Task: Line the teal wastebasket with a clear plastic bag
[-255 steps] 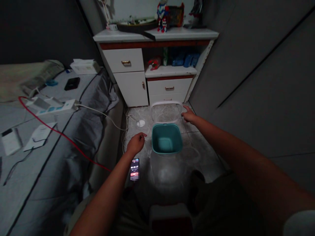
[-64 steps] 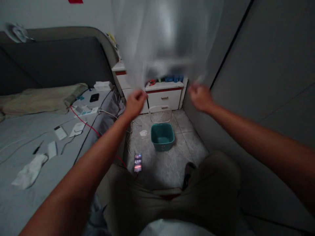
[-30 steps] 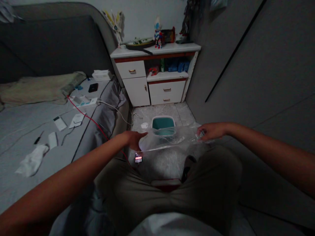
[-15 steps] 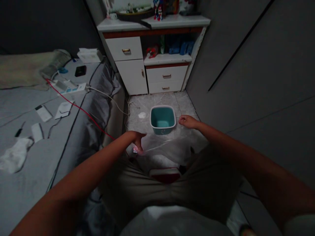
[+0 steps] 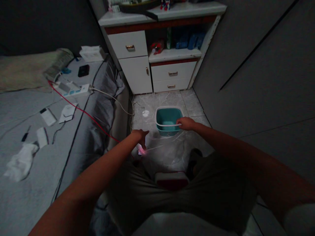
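Observation:
A teal plastic bin (image 5: 168, 133) with a white rim stands upright on the tiled floor. My right hand (image 5: 186, 123) is at its front right corner, fingers curled over the rim. Left of the bin and nearer to me, my left hand (image 5: 140, 137) points its fingers down, thumb held out toward the bin. A faint, see-through plastic sheet (image 5: 162, 148), perhaps a bag, runs from the left fingers to the right, below the bin. Its far end is hard to make out. Pink light glows on a small object (image 5: 140, 152) under the left fingertips.
A bed (image 5: 81, 144) on the left holds a power strip (image 5: 76, 92), chargers and a white cloth (image 5: 21, 160). A red cable (image 5: 95, 123) hangs off its edge. White cabinet (image 5: 134, 73) ahead, grey panel (image 5: 236, 78) right. A red-and-white object (image 5: 171, 178) sits between my legs.
My right hand has moved left from beside the bin onto its rim. The left hand stays about where it was. The plastic sheet looks lower and fainter. The view has shifted slightly.

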`<state>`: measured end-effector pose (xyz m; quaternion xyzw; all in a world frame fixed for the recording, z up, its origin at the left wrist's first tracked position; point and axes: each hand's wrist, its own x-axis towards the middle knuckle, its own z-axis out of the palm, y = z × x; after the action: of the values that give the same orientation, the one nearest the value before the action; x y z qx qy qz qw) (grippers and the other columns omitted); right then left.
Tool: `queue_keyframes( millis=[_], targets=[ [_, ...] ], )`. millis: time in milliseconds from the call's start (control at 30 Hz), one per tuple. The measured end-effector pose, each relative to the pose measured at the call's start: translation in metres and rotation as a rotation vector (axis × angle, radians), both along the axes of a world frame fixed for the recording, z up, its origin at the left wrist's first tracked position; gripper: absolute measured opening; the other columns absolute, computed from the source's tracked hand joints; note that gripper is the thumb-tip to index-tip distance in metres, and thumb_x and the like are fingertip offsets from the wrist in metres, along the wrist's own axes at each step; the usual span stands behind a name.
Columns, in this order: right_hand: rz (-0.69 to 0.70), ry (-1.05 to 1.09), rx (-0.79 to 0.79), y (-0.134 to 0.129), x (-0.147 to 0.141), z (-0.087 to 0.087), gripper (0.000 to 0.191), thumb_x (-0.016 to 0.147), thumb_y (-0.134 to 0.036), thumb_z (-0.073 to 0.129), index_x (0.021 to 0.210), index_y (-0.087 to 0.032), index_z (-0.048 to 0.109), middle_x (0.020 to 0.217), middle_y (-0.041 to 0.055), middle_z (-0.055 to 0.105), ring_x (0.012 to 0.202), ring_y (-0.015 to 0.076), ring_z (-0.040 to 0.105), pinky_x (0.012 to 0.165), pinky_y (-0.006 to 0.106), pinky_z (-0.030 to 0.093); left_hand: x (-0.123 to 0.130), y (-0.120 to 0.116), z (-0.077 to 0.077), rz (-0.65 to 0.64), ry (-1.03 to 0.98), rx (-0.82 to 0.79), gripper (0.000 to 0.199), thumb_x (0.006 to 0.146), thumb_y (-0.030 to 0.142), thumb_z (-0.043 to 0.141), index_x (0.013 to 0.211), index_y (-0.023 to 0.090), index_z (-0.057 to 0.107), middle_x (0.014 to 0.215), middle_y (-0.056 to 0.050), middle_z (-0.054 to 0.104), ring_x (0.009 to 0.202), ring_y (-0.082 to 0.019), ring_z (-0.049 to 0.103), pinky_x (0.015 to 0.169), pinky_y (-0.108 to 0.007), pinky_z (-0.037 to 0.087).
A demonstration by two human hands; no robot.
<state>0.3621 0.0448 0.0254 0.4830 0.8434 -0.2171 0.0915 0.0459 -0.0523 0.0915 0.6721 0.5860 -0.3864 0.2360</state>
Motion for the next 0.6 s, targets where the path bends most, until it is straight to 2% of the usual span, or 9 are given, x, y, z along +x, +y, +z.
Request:
queue_keyframes(
  millis=[133,200,267,333,433,533,600],
  targets=[
    [-0.053,0.287,0.060,0.054,0.013,0.052,0.027,0.085,-0.012,0.067,0.107,-0.018,0.081,0.104,0.0047,0.081,0.096,0.0173,0.073,0.086,0.021,0.052,-0.003,0.006,0.010,0.016,0.005,0.021,0.160,0.037,0.066,0.101,0.172,0.040,0.020,0.171,-0.019,0.040,0.147,-0.050,0.050,0.114,-0.060,0.049],
    [-0.156,0.376,0.082,0.082,0.013,0.074,0.024,0.083,-0.011,0.067,0.103,-0.016,0.081,0.094,0.0032,0.079,0.086,0.0152,0.071,0.078,0.020,0.053,-0.004,0.010,0.015,0.013,0.021,0.029,0.160,0.037,0.066,0.101,0.172,0.040,0.019,0.171,-0.019,0.039,0.147,-0.050,0.049,0.114,-0.060,0.049],
    [-0.294,0.443,0.078,0.105,0.009,0.088,0.023,0.083,-0.011,0.068,0.102,-0.015,0.080,0.087,0.0022,0.077,0.072,0.0128,0.066,0.068,0.019,0.052,-0.006,0.014,0.020,0.014,0.032,0.031,0.159,0.038,0.068,0.100,0.172,0.041,0.019,0.172,-0.019,0.037,0.148,-0.049,0.048,0.113,-0.059,0.049],
    [-0.430,0.500,0.063,0.123,0.002,0.095,0.024,0.084,-0.012,0.069,0.105,-0.014,0.079,0.085,0.0021,0.075,0.060,0.0103,0.060,0.060,0.019,0.050,-0.008,0.016,0.026,0.028,0.033,0.037,0.157,0.039,0.070,0.098,0.172,0.042,0.020,0.173,-0.018,0.036,0.149,-0.049,0.048,0.114,-0.059,0.049],
    [-0.556,0.539,0.101,0.139,-0.008,0.095,0.026,0.087,-0.016,0.069,0.111,-0.013,0.079,0.088,0.0032,0.074,0.057,0.0093,0.057,0.057,0.020,0.049,-0.013,0.019,0.034,0.050,0.025,0.049,0.154,0.041,0.078,0.094,0.172,0.040,0.021,0.174,-0.018,0.034,0.151,-0.050,0.045,0.115,-0.059,0.047],
    [-0.607,0.512,0.214,0.149,-0.014,0.090,0.025,0.092,-0.020,0.065,0.112,-0.014,0.080,0.093,0.0055,0.077,0.069,0.0130,0.065,0.067,0.022,0.053,-0.019,0.023,0.039,0.105,-0.004,0.044,0.147,0.049,0.093,0.079,0.172,0.036,0.023,0.173,-0.017,0.034,0.154,-0.050,0.040,0.119,-0.060,0.043],
    [-0.608,0.496,0.291,0.153,-0.014,0.086,0.025,0.094,-0.023,0.064,0.111,-0.014,0.080,0.103,0.0076,0.079,0.086,0.0165,0.070,0.080,0.024,0.055,-0.024,0.027,0.041,0.128,-0.068,0.065,0.131,0.064,0.101,0.059,0.171,0.032,0.030,0.171,-0.016,0.039,0.155,-0.045,0.040,0.122,-0.055,0.041]
  ],
)
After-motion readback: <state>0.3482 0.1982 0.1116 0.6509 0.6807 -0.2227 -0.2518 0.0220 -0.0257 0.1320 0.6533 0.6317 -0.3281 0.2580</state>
